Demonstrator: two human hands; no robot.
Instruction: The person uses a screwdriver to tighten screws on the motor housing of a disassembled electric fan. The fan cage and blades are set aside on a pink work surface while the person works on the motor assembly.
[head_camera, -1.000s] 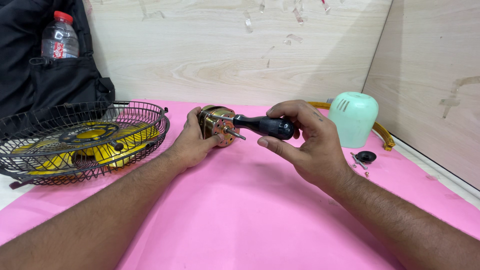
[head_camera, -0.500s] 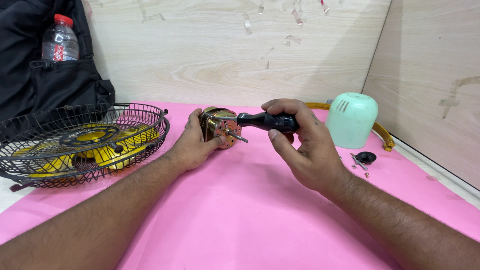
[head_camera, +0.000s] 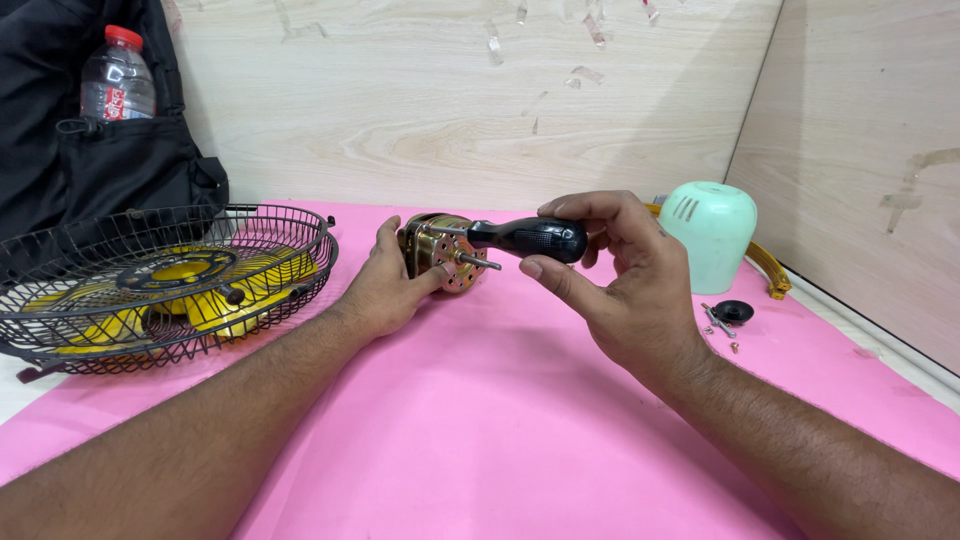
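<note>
Pink mat (head_camera: 480, 420): covers worktop, largest item, lies under both forearms and all fingers. Pale wood-look wall panel (head_camera: 470, 110): behind mat, well beyond fingertips; bits of clear tape stuck near top. Black backpack (head_camera: 110, 170): far left corner, well apart from left fingers; clear plastic bottle w/ red cap (head_camera: 117, 75) upright in its side pocket. Black wire fan guard (head_camera: 160, 285): on mat, left of left hand, near the wrist but not touching; yellow fan blade (head_camera: 200, 305) lies inside it. Left hand (head_camera: 385, 285): palm resting on mat, fingers and thumb wrapped round the near and rear side of fan motor (head_camera: 440, 250), clamped on it. Motor: brass-coloured, round, approx. at mat centre, shaft end pointing right toward right fingers; sits between the 2 hands. Right hand (head_camera: 625, 280): raised above mat, thumb below and curled fingers above, clamped on black handle of screwdriver (head_camera: 525, 238). Screwdriver: held level, metal shank running left from fingertips to motor face; tip contact point too small to tell. Mint-green plastic motor cover (head_camera: 710, 230): dome shape, vent slots, upright just behind right-hand fingers, apart from them. Yellow curved strip (head_camera: 765, 265): behind and right of cover. Small black round cap (head_camera: 733, 311): on mat right of right hand, near. Loose screws (head_camera: 718, 322): approx. 3, beside cap, smallest items.
</note>
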